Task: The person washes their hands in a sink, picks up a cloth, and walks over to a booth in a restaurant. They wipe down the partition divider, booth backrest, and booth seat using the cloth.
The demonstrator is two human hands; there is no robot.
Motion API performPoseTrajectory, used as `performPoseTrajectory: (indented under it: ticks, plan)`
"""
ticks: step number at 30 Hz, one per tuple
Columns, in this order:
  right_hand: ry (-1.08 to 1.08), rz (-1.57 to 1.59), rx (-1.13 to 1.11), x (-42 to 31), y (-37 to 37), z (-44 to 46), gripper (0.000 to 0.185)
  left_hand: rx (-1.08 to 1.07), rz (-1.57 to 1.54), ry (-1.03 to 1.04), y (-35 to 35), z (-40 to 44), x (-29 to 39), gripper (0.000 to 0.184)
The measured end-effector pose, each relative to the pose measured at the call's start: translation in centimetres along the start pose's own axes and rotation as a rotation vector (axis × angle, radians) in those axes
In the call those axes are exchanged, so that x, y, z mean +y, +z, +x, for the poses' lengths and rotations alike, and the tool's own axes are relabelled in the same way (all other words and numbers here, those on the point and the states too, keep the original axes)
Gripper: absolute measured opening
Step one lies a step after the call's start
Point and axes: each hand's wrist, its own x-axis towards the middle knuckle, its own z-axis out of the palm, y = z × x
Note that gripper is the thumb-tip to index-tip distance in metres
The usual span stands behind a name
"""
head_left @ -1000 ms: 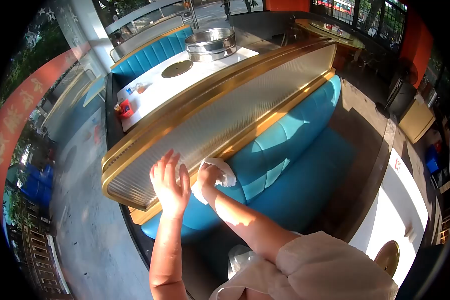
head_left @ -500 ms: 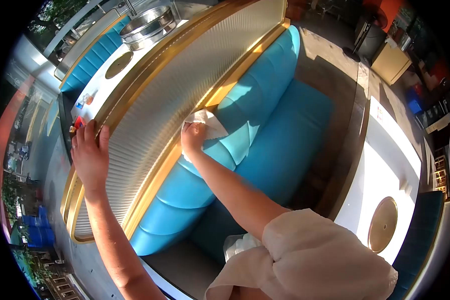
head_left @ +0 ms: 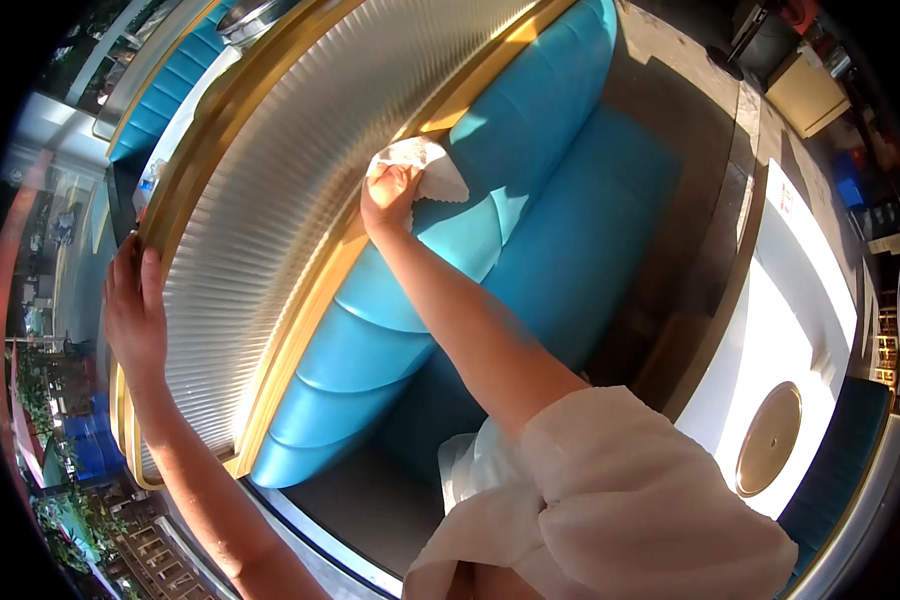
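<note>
My right hand (head_left: 390, 198) grips a white cloth (head_left: 432, 168), its fingers closed on the near side while the rest spreads out. The cloth lies against the top of the blue padded bench backrest (head_left: 380, 330), beside the gold lower rail of a ribbed, see-through partition (head_left: 270, 200). Farther left, my left hand (head_left: 135, 320) rests on the partition's gold upper rail (head_left: 195, 135). Its fingers are stretched out along the rail, the thumb a little apart, and it holds nothing I can see.
A white table (head_left: 805, 300) with a round gold plate (head_left: 770, 438) set in it stands to the right. The blue bench seat (head_left: 580, 240) lies between table and backrest. Behind the partition are a metal pot (head_left: 255, 20) and another blue bench (head_left: 175, 85).
My view has shifted, so the partition, bench and pot sit higher in the picture. My right hand still holds the cloth at the backrest top. My left hand appears farther left on the rail.
</note>
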Motion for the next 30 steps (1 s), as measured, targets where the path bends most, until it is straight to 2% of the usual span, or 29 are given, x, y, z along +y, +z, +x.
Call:
performPoseTrajectory:
  ticks: [1,2,3,4,5,6,7,8,9,11,13,14,15,17,18,21,23,25,27,29,30]
  plan:
    - [0.084,0.174,0.006,0.7,0.5,-0.6,0.022,0.016,-0.006,0.007,0.0,0.0,0.0,0.05]
    - [-0.106,-0.043,0.026,0.9,-0.2,-0.8,0.02,0.02,-0.009,0.021,0.1,0.0,-0.4,0.051]
    - [-0.145,-0.162,-0.112,0.2,-1.9,-1.5,0.022,0.037,-0.06,0.013,0.2,0.2,-0.5,0.052]
    - [-0.292,-0.281,-0.219,0.2,-3.4,-2.4,0.022,0.033,-0.082,-0.029,0.1,0.3,-0.2,0.054]
    - [-0.36,-0.255,-0.148,1.0,-3.4,-4.2,0.022,0.042,-0.112,-0.06,0.1,0.3,-0.1,0.054]
    - [-0.442,-0.261,-0.268,0.2,-5.5,-5.6,0.024,0.017,-0.118,-0.094,-0.1,0.1,0.2,0.052]
    - [-0.504,-0.297,-0.237,2.0,-4.8,-8.3,0.024,-0.01,-0.213,-0.106,-0.6,0.1,0.5,0.05]
    - [-0.569,-0.319,-0.305,1.3,-6.5,-9.8,0.024,-0.095,-0.223,-0.238,-1.9,-0.6,2.2,0.045]
    - [-0.476,-0.491,-0.589,0.4,-8.3,-11.2,0.029,-0.1,-0.179,-0.281,-2.6,-1.8,1.5,0.045]
    - [-0.704,-0.388,-0.402,1.7,-9.1,-14.9,0.03,-0.001,-0.182,-0.081,-3.5,-3.5,-0.6,0.043]
    - [-0.821,-0.153,-0.431,1.7,-10.4,-18.1,0.031,0.09,-0.196,0.139,-5.1,-5.4,-3.0,0.041]
    - [-0.863,-0.112,-0.565,1.6,-11.2,-19.6,0.027,-0.017,-0.14,0.037,-6.8,-7.1,-4.0,0.044]
    - [-0.873,-0.154,-0.782,1.4,-11.8,-21.3,0.025,-0.021,-0.115,0.003,-7.6,-8.2,-5.8,0.044]
    - [-1.1,0.068,-0.787,0.9,-12.3,-24.7,0.025,-0.133,0.032,-0.06,-7.8,-11.4,-10.3,0.049]
    - [-1.205,0.065,-0.877,0.5,-12.2,-26.0,0.026,-0.073,-0.017,-0.029,-7.1,-12.9,-12.2,0.055]
    - [-1.381,0.122,-1.075,-2.4,-12.0,-29.7,0.032,-0.038,0.012,-0.077,-7.3,-13.9,-12.0,0.058]
    - [-1.536,0.16,-1.108,-3.6,-11.6,-32.6,0.029,-0.012,0.006,-0.076,-7.0,-14.0,-12.0,0.058]
    - [-1.566,0.339,-1.063,-4.4,-11.1,-36.4,0.027,0.01,0.004,-0.056,-7.2,-14.4,-12.1,0.059]
    - [-1.601,0.371,-1.15,-5.8,-11.1,-39.4,0.028,0.023,0.02,-0.072,-7.0,-14.3,-12.0,0.06]
    - [-1.645,0.338,-1.132,-7.2,-11.4,-41.9,0.029,0.061,-0.014,-0.026,-7.1,-14.2,-11.8,0.06]
    - [-1.618,0.378,-1.127,-7.6,-11.4,-43.0,0.029,0.012,-0.025,-0.058,-7.5,-14.2,-11.4,0.06]
